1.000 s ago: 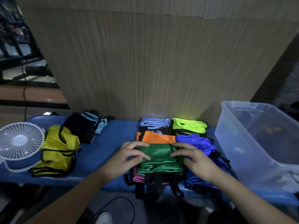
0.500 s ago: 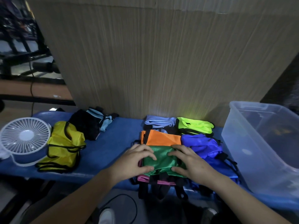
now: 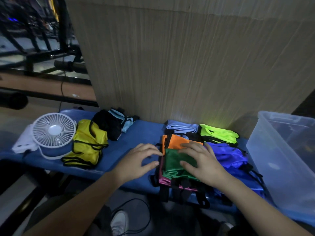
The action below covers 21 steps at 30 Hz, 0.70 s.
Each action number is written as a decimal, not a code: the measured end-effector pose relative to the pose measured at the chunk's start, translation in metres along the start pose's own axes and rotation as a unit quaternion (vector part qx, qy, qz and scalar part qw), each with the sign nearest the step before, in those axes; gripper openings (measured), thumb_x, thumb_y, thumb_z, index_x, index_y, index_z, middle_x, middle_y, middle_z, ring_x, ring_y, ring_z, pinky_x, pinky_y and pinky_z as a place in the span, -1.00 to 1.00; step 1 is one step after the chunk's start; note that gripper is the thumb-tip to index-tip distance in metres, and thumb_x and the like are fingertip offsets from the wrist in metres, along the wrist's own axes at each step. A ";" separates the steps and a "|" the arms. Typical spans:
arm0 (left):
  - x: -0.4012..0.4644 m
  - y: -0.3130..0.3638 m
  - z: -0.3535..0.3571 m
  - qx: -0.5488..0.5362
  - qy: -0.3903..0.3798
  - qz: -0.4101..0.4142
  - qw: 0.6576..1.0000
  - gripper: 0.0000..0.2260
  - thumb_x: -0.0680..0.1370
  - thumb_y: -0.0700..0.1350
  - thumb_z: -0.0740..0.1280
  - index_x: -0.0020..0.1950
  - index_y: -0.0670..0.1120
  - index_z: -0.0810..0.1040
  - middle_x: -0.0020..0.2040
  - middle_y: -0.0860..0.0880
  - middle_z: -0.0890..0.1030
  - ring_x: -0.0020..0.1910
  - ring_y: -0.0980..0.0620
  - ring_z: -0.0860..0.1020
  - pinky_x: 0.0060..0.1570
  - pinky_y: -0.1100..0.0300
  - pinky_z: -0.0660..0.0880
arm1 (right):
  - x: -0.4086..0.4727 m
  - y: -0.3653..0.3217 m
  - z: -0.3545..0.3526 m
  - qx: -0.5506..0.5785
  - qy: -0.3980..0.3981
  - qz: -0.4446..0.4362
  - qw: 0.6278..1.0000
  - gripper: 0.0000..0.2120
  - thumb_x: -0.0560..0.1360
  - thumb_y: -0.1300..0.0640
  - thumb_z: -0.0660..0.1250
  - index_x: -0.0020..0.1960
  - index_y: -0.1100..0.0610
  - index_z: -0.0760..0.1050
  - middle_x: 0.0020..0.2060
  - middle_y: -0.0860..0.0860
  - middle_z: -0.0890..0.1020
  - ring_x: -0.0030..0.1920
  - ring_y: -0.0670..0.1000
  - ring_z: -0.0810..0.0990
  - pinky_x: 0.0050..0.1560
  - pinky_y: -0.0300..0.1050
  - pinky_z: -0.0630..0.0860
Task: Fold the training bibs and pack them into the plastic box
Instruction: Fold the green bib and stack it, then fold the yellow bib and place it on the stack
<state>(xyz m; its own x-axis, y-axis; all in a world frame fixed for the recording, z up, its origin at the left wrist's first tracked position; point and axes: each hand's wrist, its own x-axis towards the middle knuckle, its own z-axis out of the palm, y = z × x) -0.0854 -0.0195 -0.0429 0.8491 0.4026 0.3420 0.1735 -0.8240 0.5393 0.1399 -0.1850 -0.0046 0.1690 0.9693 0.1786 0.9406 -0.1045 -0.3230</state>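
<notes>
Green shiny cloth sits in the middle of what I see: a folded green training bib [image 3: 177,165] on top of a small pile near the front edge of the long blue table [image 3: 144,132]. Under it I can see a folded pink bib [image 3: 164,181] peeking out, with black straps hanging over the table edge. My right hand [image 3: 202,165] lies flat on the green bib with its fingers spread out. My left hand [image 3: 138,161] is just left of the pile, fingers spread and a little bent, fingertips right at the bib's left edge. I think they touch it, but the light is dim and I can't be sure.

Behind the green bib lies a folded orange bib [image 3: 176,142]. A folded light blue bib [image 3: 181,128] and a bright lime bib [image 3: 219,133] lie at the back by the wooden wall. A dark blue bib [image 3: 226,155] lies to the right of my right hand. The big clear plastic box [image 3: 279,160] stands at the right end of the table.

Over on the left lie a loose yellow bib [image 3: 87,144], a black bib [image 3: 109,123] and a small round white fan [image 3: 53,132].
</notes>
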 end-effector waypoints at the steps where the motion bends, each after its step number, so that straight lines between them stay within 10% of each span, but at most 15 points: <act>1: -0.007 -0.006 -0.008 0.006 0.022 -0.007 1.000 -0.73 0.60 0.19 0.25 0.25 0.18 0.57 0.20 0.26 0.50 0.24 0.19 0.43 0.23 0.23 0.38 | 0.006 -0.010 0.002 0.001 -0.002 -0.011 1.000 -0.41 0.41 -0.38 0.00 0.33 -0.23 0.46 0.42 -0.25 0.39 0.51 -0.14 0.18 0.54 0.12 -0.14; 12: -0.095 -0.074 -0.089 0.186 0.227 -0.125 0.948 -0.77 0.47 -0.09 0.45 0.12 0.01 0.64 0.06 0.04 0.55 0.04 -0.08 0.54 0.06 0.00 0.49 | 0.081 -0.120 0.056 0.032 -0.063 -0.119 0.990 -0.42 0.44 -0.35 0.05 0.34 -0.15 0.47 0.29 -0.19 0.51 0.39 -0.08 0.39 0.49 0.12 0.12; 21: -0.132 -0.101 -0.103 0.194 0.239 -0.205 0.929 -0.48 0.30 -0.07 0.64 0.21 -0.04 0.58 0.13 -0.03 0.48 0.10 -0.14 0.54 0.12 -0.11 0.52 | 0.138 -0.179 0.095 0.042 -0.057 -0.117 0.991 -0.47 0.54 -0.15 0.32 0.47 -0.12 0.29 0.35 -0.06 0.46 0.35 0.04 0.42 0.33 -0.03 0.25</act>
<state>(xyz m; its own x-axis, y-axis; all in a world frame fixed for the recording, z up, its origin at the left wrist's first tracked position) -0.2668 0.0518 -0.0632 0.3696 0.7688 0.5219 0.6788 -0.6069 0.4133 -0.0327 -0.0114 -0.0109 -0.0899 0.9842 0.1528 0.9213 0.1405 -0.3625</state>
